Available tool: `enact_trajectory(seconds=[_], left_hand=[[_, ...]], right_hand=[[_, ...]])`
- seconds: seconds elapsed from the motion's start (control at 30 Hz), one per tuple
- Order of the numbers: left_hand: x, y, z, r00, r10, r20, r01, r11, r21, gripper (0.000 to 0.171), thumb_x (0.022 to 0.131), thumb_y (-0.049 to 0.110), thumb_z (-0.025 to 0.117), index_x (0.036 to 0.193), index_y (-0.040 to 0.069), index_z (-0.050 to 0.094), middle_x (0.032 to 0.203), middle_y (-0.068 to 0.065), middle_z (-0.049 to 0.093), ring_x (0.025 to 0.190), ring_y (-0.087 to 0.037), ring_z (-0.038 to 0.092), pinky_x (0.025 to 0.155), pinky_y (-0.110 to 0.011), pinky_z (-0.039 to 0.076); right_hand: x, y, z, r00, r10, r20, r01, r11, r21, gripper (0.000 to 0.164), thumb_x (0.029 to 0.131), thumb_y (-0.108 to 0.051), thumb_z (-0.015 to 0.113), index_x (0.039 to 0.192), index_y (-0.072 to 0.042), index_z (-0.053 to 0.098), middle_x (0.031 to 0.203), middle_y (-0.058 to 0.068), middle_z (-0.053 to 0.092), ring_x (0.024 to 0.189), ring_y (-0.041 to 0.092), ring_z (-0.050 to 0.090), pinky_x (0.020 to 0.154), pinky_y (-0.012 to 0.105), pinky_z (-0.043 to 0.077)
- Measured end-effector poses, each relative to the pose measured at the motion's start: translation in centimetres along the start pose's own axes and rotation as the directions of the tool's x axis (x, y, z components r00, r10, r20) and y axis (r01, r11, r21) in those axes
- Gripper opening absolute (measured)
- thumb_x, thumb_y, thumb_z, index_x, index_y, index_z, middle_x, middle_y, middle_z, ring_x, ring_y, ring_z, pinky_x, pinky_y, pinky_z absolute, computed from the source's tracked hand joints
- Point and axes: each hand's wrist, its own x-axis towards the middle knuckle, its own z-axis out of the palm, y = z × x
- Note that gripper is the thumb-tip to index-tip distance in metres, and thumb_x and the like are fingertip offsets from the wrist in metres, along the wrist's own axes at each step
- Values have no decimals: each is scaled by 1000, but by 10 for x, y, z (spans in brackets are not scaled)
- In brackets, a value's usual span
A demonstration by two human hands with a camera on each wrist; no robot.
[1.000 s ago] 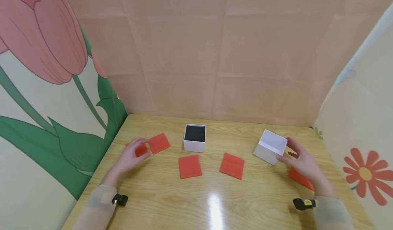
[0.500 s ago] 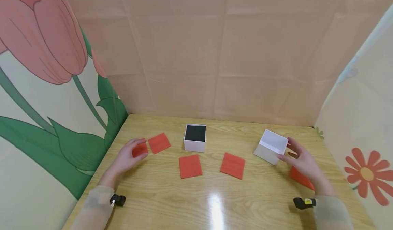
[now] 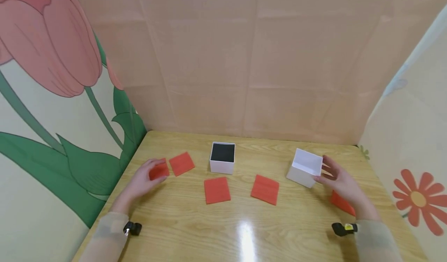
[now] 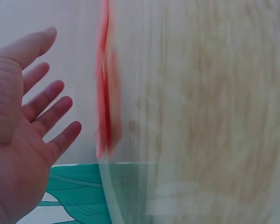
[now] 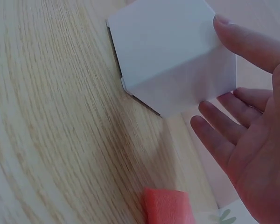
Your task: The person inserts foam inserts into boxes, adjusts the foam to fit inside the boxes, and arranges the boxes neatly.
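At the table's left side my left hand (image 3: 143, 178) hovers with spread, slightly bent fingers over a thin red square piece (image 3: 158, 170). In the left wrist view the hand (image 4: 30, 126) stands apart from a red piece (image 4: 104, 93), with nothing between its fingers. My right hand (image 3: 340, 182) is at the right side of an open-topped white box (image 3: 300, 172), whose inside is white. The right wrist view has the thumb of the right hand (image 5: 256, 126) touching the edge of the box (image 5: 168, 42), its other fingers loosely extended beside a lower face.
A white box with a black inside (image 3: 222, 165) stands at the back centre. Further red squares (image 3: 182, 163) lie about the wooden table (image 3: 195, 227), one (image 3: 343, 203) partly behind the right forearm. A tan backdrop (image 3: 209, 60) rises behind.
The left hand has drawn back slightly to the left. The right hand and the white box have shifted a little left, and the box has turned slightly.
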Motion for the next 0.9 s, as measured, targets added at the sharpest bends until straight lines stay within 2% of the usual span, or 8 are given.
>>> enact_trajectory(seconds=[0.2,0.43,0.73,0.9], left_hand=[[-1,-7,-5,999,-19,32,17,999,38,67,96,26,84,153,6,56,152,-21,53,138,-44,51,115,-66,42],[0,-11,-12,997,-25,70,19,996,87,76,92,24,87,154,-2,51,151,-26,52,136,-47,51,115,-65,41],[4,-12,-18,980,-161,120,138,973,184,90,89,32,88,155,-10,44,158,-35,40,142,-53,41,115,-68,39],[8,-13,-20,975,-177,135,146,967,209,93,87,36,89,154,-12,44,157,-36,40,142,-54,39,116,-69,38]], right_hand=[[3,-3,3,1000,-8,22,8,1000,23,97,103,-21,75,172,-5,9,167,35,29,143,60,39,93,9,47],[7,-3,4,998,-39,52,36,998,53,95,103,-16,73,172,-5,8,167,36,27,145,62,35,93,9,47],[8,-3,4,994,-51,93,43,995,84,92,105,-16,70,174,-14,8,171,35,18,148,65,24,95,11,47],[11,0,5,993,-59,100,49,994,95,92,105,-15,70,174,-17,9,171,35,16,149,66,21,95,11,47]])
